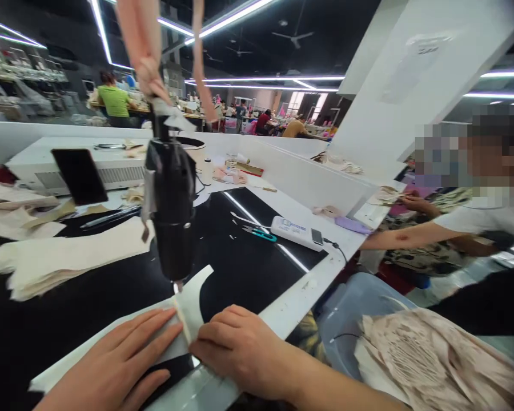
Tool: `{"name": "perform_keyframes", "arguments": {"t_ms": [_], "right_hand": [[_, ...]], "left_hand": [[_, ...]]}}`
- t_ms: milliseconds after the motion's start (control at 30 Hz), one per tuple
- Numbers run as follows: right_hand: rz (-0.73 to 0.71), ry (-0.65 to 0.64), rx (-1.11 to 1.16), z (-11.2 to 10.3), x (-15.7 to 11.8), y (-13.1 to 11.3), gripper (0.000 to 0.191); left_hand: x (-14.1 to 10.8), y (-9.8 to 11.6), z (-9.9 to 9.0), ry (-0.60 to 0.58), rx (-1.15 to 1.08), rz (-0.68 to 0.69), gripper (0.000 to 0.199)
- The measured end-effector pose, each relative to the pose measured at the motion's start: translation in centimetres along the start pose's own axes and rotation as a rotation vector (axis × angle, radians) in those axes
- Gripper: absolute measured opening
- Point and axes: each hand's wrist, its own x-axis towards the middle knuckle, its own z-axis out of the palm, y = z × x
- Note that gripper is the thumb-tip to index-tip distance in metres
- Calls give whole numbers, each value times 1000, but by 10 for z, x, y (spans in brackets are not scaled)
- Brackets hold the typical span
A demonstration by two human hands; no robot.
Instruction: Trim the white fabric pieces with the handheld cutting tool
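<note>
A pale cut piece of fabric (197, 288) with a curved edge lies on the black tabletop. My left hand (120, 357) rests flat on it, fingers stretched and slightly spread. At the near end of a narrow cream strip (183, 321) on the fabric, my right hand (244, 348) is closed, thumb and fingers pinched on the strip's edge. Just beyond both hands hangs a black cylindrical machine head (172, 228) with a small tip, low over the strip's far end. Whether the tip touches the cloth I cannot tell.
A stack of cream fabric pieces (81, 254) lies at left, near a dark phone-like screen (79, 176). Teal thread snips (259, 234) sit by a white control box (297, 233). At right are a translucent tub (346, 308) holding beige fabric (428, 354) and a co-worker's arm (406, 235).
</note>
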Motion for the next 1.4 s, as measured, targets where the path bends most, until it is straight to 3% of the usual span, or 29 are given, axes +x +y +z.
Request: {"name": "perform_keyframes", "arguments": {"t_ms": [67,167,267,467,533,600,667,700,733,800,867,900,967,1033,1133,1267,1400], "right_hand": [[36,59,57,-2,-5,-2,26],[54,149,166,0,-14,1,32],[24,169,200,1,-18,5,39],[63,183,175,-6,-18,12,42],[131,220,176,-9,-16,20,42],[243,272,210,-12,-13,31,30],[412,349,283,-15,-3,45,15],[510,409,334,-17,4,52,17],[598,481,395,-18,13,59,26],[702,592,568,-21,36,70,61],[714,624,726,-25,62,75,96],[697,616,797,-28,75,75,102],[626,646,898,-33,97,70,95],[598,707,944,-38,112,60,72],[620,787,886,-41,122,42,49],[644,831,829,-45,117,25,47],[689,864,940,-51,102,16,53]], "left_hand": [[19,17,-24,-74,-17,-5,46],[38,31,-42,-142,-27,-51,44],[43,35,-48,-211,-36,-89,43],[42,33,-47,-214,-123,-115,43],[43,33,-44,-223,-180,-109,44],[44,33,-41,-241,-228,-124,45],[45,33,-39,-257,-259,-141,47],[45,33,-38,-265,-267,-145,47],[45,34,-38,-270,-272,-146,48],[46,34,-38,-266,-275,-143,47],[46,35,-39,-259,-277,-143,45],[45,35,-39,-256,-279,-144,45],[45,35,-40,-254,-288,-149,44],[44,35,-41,-251,-303,-152,43],[44,34,-44,-244,-333,-155,40],[44,33,-47,-226,-365,-159,29],[43,33,-45,-152,-343,-136,31]]}}
